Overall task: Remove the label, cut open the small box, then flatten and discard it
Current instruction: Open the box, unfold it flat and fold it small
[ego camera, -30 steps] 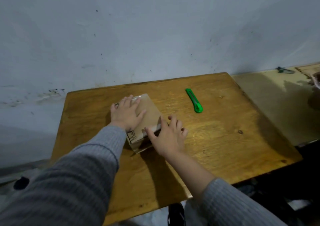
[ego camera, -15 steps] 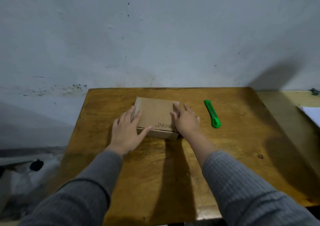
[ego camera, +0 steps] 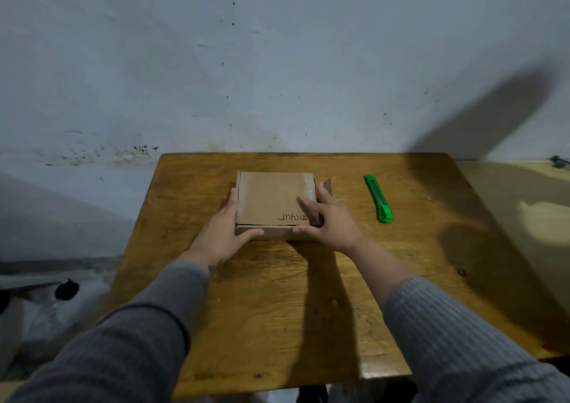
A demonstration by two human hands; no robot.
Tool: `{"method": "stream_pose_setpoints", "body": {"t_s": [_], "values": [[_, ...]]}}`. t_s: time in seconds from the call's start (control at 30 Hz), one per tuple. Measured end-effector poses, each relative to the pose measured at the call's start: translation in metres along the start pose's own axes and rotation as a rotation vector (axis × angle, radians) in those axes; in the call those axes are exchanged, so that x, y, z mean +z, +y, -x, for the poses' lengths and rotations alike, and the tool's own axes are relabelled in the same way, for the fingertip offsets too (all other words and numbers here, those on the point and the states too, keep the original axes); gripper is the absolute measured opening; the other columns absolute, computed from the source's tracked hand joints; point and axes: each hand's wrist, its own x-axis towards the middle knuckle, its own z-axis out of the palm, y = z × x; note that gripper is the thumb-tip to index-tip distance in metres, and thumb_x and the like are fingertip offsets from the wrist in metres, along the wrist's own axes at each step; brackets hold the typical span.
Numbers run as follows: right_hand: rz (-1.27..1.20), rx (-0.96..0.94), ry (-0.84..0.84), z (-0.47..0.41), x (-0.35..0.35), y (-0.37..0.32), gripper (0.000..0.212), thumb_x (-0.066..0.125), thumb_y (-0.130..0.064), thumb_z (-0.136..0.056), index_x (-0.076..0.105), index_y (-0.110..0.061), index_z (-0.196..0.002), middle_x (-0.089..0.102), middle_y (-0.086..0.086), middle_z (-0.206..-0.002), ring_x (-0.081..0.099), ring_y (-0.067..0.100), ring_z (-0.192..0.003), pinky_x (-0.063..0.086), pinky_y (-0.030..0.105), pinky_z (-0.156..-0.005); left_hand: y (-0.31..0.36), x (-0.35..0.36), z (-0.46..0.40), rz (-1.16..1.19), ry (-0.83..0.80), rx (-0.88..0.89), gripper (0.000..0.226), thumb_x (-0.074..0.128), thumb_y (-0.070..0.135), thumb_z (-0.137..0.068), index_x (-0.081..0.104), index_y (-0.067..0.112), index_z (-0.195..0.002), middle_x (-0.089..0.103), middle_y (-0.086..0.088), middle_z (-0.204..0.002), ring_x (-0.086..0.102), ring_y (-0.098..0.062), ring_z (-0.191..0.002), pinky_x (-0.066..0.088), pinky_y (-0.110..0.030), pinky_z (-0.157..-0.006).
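Observation:
A small flat brown cardboard box (ego camera: pixel 271 197) lies on the wooden table (ego camera: pixel 277 294), square to me, with black handwriting near its front right corner. My left hand (ego camera: pixel 223 233) clasps its left side, thumb on the front edge. My right hand (ego camera: pixel 331 222) rests on the right front corner, fingers spread over the top and thumb at the front edge. A side flap sticks out at the box's right. A green utility knife (ego camera: pixel 378 198) lies on the table to the right of the box, apart from both hands.
A stained pale wall (ego camera: pixel 277 63) stands directly behind the table. A lower pale surface (ego camera: pixel 524 202) adjoins the table on the right, with a small dark object (ego camera: pixel 558 161) at its back. A grey-white bag (ego camera: pixel 46 316) lies on the floor at the left.
The box has been turned square to me and both hands have shifted to its left and right front corners. The view has moved closer and centred on the table.

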Motion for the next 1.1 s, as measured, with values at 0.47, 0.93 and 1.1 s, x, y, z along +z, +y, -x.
{"method": "stream_pose_setpoints", "body": {"t_s": [0.47,0.93,1.1], "values": [[-0.146,0.005,0.098,0.027,-0.004,-0.008,0.056,0.054,-0.055,-0.084,0.050,-0.035,-0.136,0.032,0.004,-0.154,0.032,0.026,-0.141,0.028,0.044,-0.115,-0.007,0.011,0.020,0.013,0.072,0.058,0.100,0.065,0.046,-0.083,-0.005,0.028,-0.152,0.045,-0.004,-0.146,0.045,-0.023,-0.130,0.041,-0.043,-0.105],[-0.429,0.090,0.393,0.014,-0.011,-0.025,0.061,0.055,-0.060,-0.083,0.046,-0.031,-0.137,0.055,-0.001,-0.138,0.049,0.019,-0.128,0.045,0.033,-0.098,0.004,-0.007,0.026,-0.073,0.331,0.368,0.078,0.036,0.046,-0.097,-0.030,0.046,-0.138,-0.010,0.010,-0.158,0.007,-0.012,-0.138,0.020,-0.044,-0.115],[-0.533,0.121,0.430,0.012,-0.011,-0.031,0.075,0.058,-0.055,-0.084,0.024,-0.032,-0.147,0.048,0.000,-0.143,0.044,0.022,-0.132,0.042,0.043,-0.105,0.008,-0.004,0.018,-0.121,0.408,0.473,0.072,0.037,0.035,-0.098,-0.019,0.049,-0.141,0.017,0.001,-0.158,0.052,-0.019,-0.120,0.052,-0.038,-0.093]]}}
